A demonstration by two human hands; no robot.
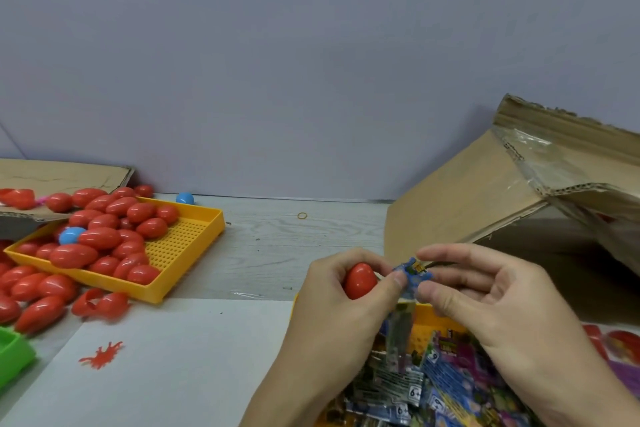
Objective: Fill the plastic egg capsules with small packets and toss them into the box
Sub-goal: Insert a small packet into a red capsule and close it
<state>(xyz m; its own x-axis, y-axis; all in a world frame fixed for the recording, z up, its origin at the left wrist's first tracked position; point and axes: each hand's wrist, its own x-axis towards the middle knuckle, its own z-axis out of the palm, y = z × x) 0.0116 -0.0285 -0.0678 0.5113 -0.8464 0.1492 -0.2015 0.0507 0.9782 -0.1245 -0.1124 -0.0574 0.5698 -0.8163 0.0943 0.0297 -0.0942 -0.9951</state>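
My left hand point(332, 302) grips a red plastic egg capsule point(359, 280) in its curled fingers, low in the middle of the view. Its thumb also touches a small blue printed packet point(412, 276). My right hand point(485, 295) pinches that packet between thumb and fingertips, right beside the egg. Both hands hover over a yellow tray point(424, 317) heaped with several packets point(429, 388). Behind the right hand stands the open cardboard box point(485, 191), its opening facing me.
At the left a yellow perforated tray point(187, 243) holds several red eggs and a blue one point(71, 236). More red eggs point(34, 291) lie loose by it. A green container point(14, 354) sits at the left edge. A rubber band point(302, 216) lies on the table.
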